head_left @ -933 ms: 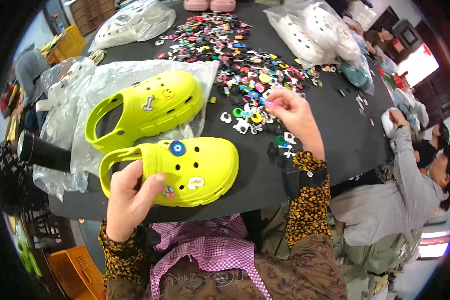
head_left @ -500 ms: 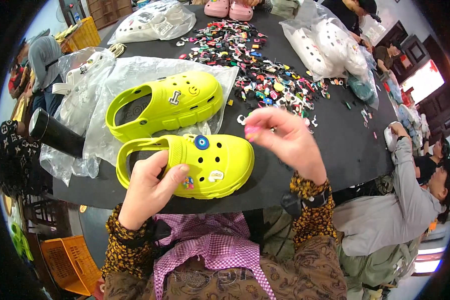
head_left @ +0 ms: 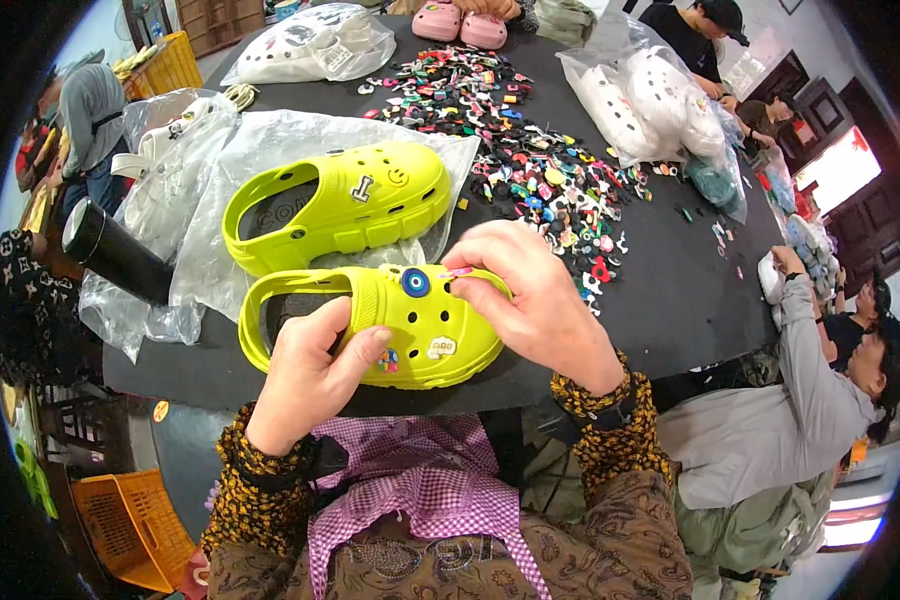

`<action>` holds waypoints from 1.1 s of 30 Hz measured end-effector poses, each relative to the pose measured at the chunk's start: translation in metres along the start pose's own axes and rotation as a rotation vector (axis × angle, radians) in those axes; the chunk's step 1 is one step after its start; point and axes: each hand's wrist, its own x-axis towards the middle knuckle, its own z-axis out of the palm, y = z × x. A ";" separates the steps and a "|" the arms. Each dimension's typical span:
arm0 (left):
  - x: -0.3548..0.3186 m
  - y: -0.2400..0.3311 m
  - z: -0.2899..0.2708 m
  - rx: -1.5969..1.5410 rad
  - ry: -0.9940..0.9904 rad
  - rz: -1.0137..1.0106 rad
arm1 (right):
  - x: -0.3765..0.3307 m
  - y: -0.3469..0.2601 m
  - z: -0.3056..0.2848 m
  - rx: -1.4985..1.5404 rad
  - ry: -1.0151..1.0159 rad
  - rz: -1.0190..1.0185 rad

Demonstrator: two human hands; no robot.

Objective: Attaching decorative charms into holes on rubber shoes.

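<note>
Gripping the near lime-green clog [head_left: 370,325] at its inner side, the left hand [head_left: 305,385] is seen in the head view with its fingers curled over the shoe's edge beside a small multicoloured charm [head_left: 388,360]. A little pink charm [head_left: 459,272] is pinched between thumb and forefinger of the right hand [head_left: 535,305], directly over the toe of that clog and just beside its round blue eye charm [head_left: 416,283]. Compared with the pictures from a moment earlier, the right hand has been brought away from the heap of loose charms [head_left: 530,165] and down onto the near clog, and the clog has been kept steady throughout by the left hand; by that change it is judged that picking is finished and fitting the pink charm into a hole of the upper is now in hand. Behind the near clog, the second lime-green clog [head_left: 340,205] is laid on a clear plastic bag [head_left: 260,150], bearing a letter charm and a smiley. The black table [head_left: 670,300] carries all of this, with bagged white clogs [head_left: 650,105] beyond the heap and a black cylinder [head_left: 115,255] to the left of the near clog.
</note>
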 end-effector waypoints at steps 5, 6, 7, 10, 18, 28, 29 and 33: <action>-0.001 -0.001 -0.001 0.021 0.002 -0.005 | 0.011 -0.014 0.023 0.069 0.031 -0.098; -0.001 -0.001 -0.001 0.028 0.002 -0.001 | 0.012 -0.016 0.025 0.000 0.027 -0.133; 0.000 -0.002 -0.001 0.024 0.010 -0.001 | 0.013 -0.017 0.026 0.012 0.034 -0.125; 0.000 -0.003 0.000 0.041 -0.006 0.006 | 0.015 -0.013 0.023 0.091 0.028 -0.124; 0.002 -0.003 0.001 0.048 -0.017 0.035 | 0.017 -0.007 0.016 0.151 -0.129 -0.023; 0.002 -0.002 0.001 0.108 -0.018 0.048 | 0.005 -0.013 0.029 0.040 0.008 -0.058; 0.002 -0.001 0.002 0.097 -0.022 0.027 | 0.004 -0.013 0.031 0.041 0.008 -0.054; 0.006 0.002 0.001 0.081 -0.045 0.012 | 0.001 -0.012 0.035 0.025 0.022 -0.098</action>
